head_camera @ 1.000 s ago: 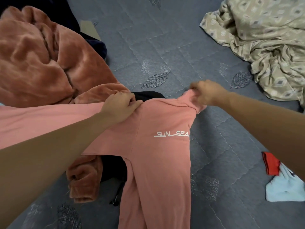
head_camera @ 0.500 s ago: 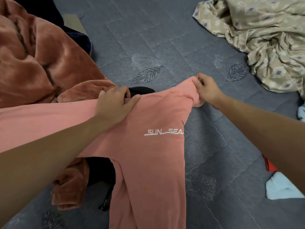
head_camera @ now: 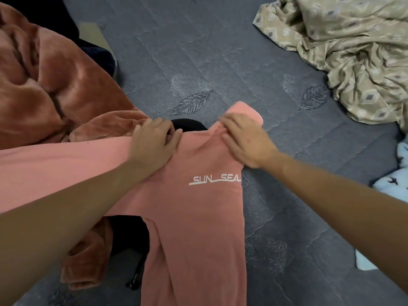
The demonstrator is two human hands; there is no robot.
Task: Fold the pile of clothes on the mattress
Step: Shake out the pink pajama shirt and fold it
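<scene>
The pink sweatshirt (head_camera: 198, 206) lies spread front-up on the grey mattress (head_camera: 220, 51), its body running toward the near edge, one sleeve extending to the left edge of the view. White lettering reads SUN SEA across the chest.

Left hand (head_camera: 154, 142): rests on the shoulder seam, fingers loosely curled against the fabric. Whether they pinch the cloth cannot be told. Right hand (head_camera: 242, 142): lies flat on the opposite shoulder, fingers spread and extended, pressing the folded-over part down.

A black garment (head_camera: 130, 235) lies partly beneath the sweatshirt. A rust fleece garment (head_camera: 55, 80) is heaped toward the far left corner. A beige patterned cloth (head_camera: 353, 51) lies crumpled toward the far right corner. A pale blue item (head_camera: 393, 184) sits at the right edge.

Progress assessment: early. The first fold of the sweatshirt appears under way. No finished, stacked garment is visible; the remaining items look unfolded.
</scene>
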